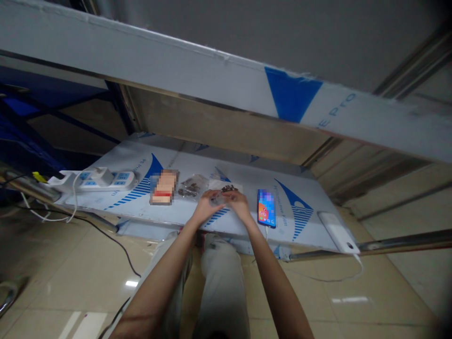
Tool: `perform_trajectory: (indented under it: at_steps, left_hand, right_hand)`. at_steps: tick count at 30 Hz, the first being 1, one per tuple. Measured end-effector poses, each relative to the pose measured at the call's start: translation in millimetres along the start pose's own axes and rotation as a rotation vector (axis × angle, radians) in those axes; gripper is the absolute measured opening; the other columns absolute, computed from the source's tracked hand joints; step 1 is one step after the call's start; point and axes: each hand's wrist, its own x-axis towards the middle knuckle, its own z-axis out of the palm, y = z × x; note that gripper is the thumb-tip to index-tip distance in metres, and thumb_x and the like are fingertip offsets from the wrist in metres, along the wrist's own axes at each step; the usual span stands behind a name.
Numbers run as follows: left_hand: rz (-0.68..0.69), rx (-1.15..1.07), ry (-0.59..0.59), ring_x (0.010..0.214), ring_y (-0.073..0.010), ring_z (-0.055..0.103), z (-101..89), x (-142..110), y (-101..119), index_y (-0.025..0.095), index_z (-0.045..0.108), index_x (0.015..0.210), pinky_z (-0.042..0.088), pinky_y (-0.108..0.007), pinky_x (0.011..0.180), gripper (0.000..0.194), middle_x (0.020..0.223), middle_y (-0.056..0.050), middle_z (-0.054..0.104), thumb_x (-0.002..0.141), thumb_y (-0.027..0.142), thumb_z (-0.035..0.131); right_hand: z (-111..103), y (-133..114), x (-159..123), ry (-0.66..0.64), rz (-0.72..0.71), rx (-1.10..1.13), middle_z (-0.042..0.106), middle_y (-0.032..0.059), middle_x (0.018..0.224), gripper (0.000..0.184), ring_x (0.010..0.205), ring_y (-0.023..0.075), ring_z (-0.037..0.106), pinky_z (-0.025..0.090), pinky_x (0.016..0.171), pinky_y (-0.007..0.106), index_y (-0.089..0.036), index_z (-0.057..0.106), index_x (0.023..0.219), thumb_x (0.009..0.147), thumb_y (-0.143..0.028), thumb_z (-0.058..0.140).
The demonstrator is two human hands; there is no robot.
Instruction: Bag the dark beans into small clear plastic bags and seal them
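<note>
Evidently, from the head view, you bring your left hand [205,203] and right hand [239,202] together, fingers partly curled, holding a clear plastic piece [219,199] between them over the shelf [243,227], probably so each steadies it; how firmly, you can't tell. Dark small parts [229,188] lie just beyond your fingers, seemingly for easy reach. Left of them sits a clear bag [192,187] with dark contents; your phone [266,210] lies apart, right, perhaps to leave working room.
</note>
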Motion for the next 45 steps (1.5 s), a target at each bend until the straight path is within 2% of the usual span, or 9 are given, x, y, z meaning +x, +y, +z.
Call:
perform_trajectory:
  at_steps: [5, 12, 15, 19, 25, 30, 33, 38, 45]
  left_hand:
    - [-0.025, -0.013, 0.005, 0.094, -0.019, 0.052, -1.0, -2, 0, 0.018, 0.052, 0.104, 0.041, -0.034, 0.083, 0.047, 0.102, -0.007, 0.056, 0.063, 0.038, 0.064]
    - [-0.051, 0.003, -0.009, 0.093, -0.0189, 0.052, -3.9, -1, -3, 0.018, 0.052, 0.105, 0.041, -0.033, 0.083, 0.048, 0.1, -0.006, 0.056, 0.063, 0.04, 0.064]
    - [-0.046, 0.0, 0.005, 0.094, -0.0186, 0.051, -6.0, -1, -5, 0.019, 0.052, 0.104, 0.04, -0.033, 0.084, 0.047, 0.102, -0.005, 0.056, 0.064, 0.039, 0.064]
    - [-0.039, -0.004, 0.003, 0.094, -0.0187, 0.051, -6.4, 0, -6, 0.019, 0.052, 0.104, 0.04, -0.033, 0.085, 0.047, 0.102, -0.005, 0.056, 0.063, 0.039, 0.064]
    - [-0.05, -0.034, 0.008, 0.095, -0.0192, 0.051, -2.9, 0, -6, 0.017, 0.052, 0.104, 0.039, -0.033, 0.086, 0.048, 0.101, -0.007, 0.057, 0.064, 0.039, 0.064]
    - [-0.067, -0.026, 0.016, 0.091, -0.0187, 0.052, -4.0, -1, -6, 0.017, 0.053, 0.103, 0.041, -0.033, 0.082, 0.045, 0.1, -0.007, 0.057, 0.063, 0.037, 0.065]
    - [-0.063, -0.02, 0.008, 0.087, -0.0178, 0.052, -5.6, -2, -5, 0.018, 0.053, 0.102, 0.041, -0.032, 0.08, 0.045, 0.097, -0.006, 0.057, 0.063, 0.037, 0.064]
    - [-0.057, -0.008, 0.007, 0.086, -0.0177, 0.052, -9.8, -2, -4, 0.018, 0.053, 0.103, 0.041, -0.032, 0.079, 0.046, 0.093, -0.005, 0.057, 0.063, 0.039, 0.064]
    - [-0.05, 0.007, 0.017, 0.088, -0.0178, 0.052, -12.0, -1, -8, 0.018, 0.052, 0.103, 0.041, -0.032, 0.08, 0.046, 0.093, -0.005, 0.056, 0.064, 0.039, 0.063]
  right_hand:
    - [-10, 32, 11, 0.296, 0.181, -0.318, 0.065, 0.0052, 0.085, 0.027, 0.073, 0.0162, 0.056, 0.038, 0.065, 0.025, -0.018, 0.063, 0.089, 0.076, -0.034, 0.047]
    - [-14, 46, 19, 0.084, 0.204, -0.691, 0.064, 0.0076, 0.086, 0.016, 0.085, 0.0185, 0.055, 0.034, 0.073, 0.027, -0.018, 0.064, 0.079, 0.074, -0.028, 0.053]
    - [-16, 45, 20, 0.103, 0.207, -0.639, 0.065, 0.0082, 0.081, 0.017, 0.082, 0.0204, 0.056, 0.035, 0.071, 0.029, -0.018, 0.065, 0.074, 0.073, -0.029, 0.052]
    - [-12, 33, 17, 0.142, 0.216, -0.253, 0.066, 0.0055, 0.078, 0.025, 0.066, 0.0166, 0.057, 0.038, 0.06, 0.025, -0.017, 0.065, 0.077, 0.072, -0.037, 0.051]
    - [11, 7, 7, -0.062, 0.109, 0.075, 0.067, 0.0021, 0.077, 0.025, 0.069, 0.0156, 0.058, 0.041, 0.062, 0.023, -0.02, 0.065, 0.076, 0.07, -0.039, 0.051]
    - [5, 18, 17, 0.263, 0.347, -0.176, 0.066, 0.0082, 0.085, 0.03, 0.075, 0.0183, 0.059, 0.041, 0.063, 0.026, -0.017, 0.063, 0.082, 0.076, -0.037, 0.042]
    - [3, 29, 23, 0.192, 0.464, -0.42, 0.065, 0.0098, 0.082, 0.027, 0.076, 0.0202, 0.06, 0.04, 0.061, 0.026, -0.017, 0.063, 0.082, 0.073, -0.039, 0.05]
    - [6, 33, 25, 0.163, 0.444, -0.57, 0.065, 0.0118, 0.085, 0.02, 0.077, 0.0201, 0.06, 0.04, 0.059, 0.025, -0.018, 0.064, 0.081, 0.073, -0.031, 0.05]
    - [6, 18, 14, 0.087, 0.306, -0.219, 0.067, 0.004, 0.078, 0.024, 0.071, 0.0168, 0.06, 0.041, 0.06, 0.023, -0.02, 0.064, 0.076, 0.069, -0.039, 0.051]
